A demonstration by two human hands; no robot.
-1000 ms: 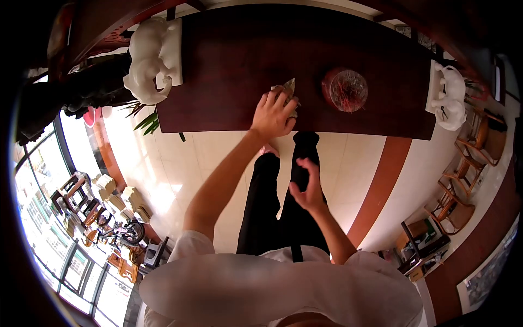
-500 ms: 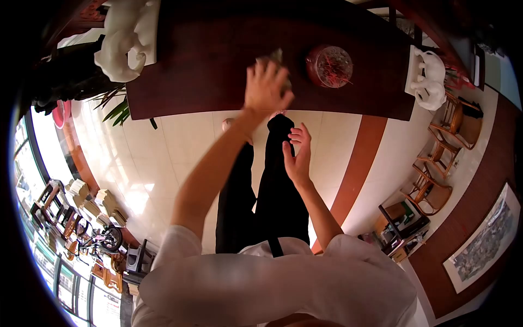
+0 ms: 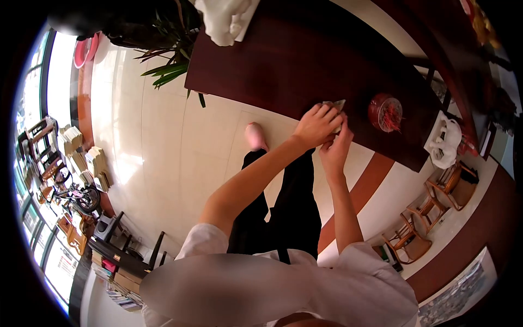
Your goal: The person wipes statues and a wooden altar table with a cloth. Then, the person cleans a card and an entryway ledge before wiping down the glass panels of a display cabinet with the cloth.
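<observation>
My left hand (image 3: 317,125) is closed over a small crumpled greyish-beige thing (image 3: 339,104), which looks like a cloth. Most of it is hidden under the fingers, with one pale corner poking out past them. My right hand (image 3: 337,146) meets the left from the right side, its fingers against the same bundle. Both hands are at the near edge of a dark red-brown wooden table (image 3: 294,60). To their right on the tabletop stands a round clear-and-red container (image 3: 384,113) with thin red strands in it.
White carved figures stand at the table's left end (image 3: 223,19) and right end (image 3: 445,140). A leafy plant (image 3: 173,71) is beside the left end. Wooden chairs (image 3: 409,240) line the right side. A small bicycle (image 3: 81,197) and paper stacks (image 3: 95,161) are at left.
My left hand has drawn back from over the tabletop to its near edge with the crumpled thing. My right hand has come up to join it. The view has turned and shifted left.
</observation>
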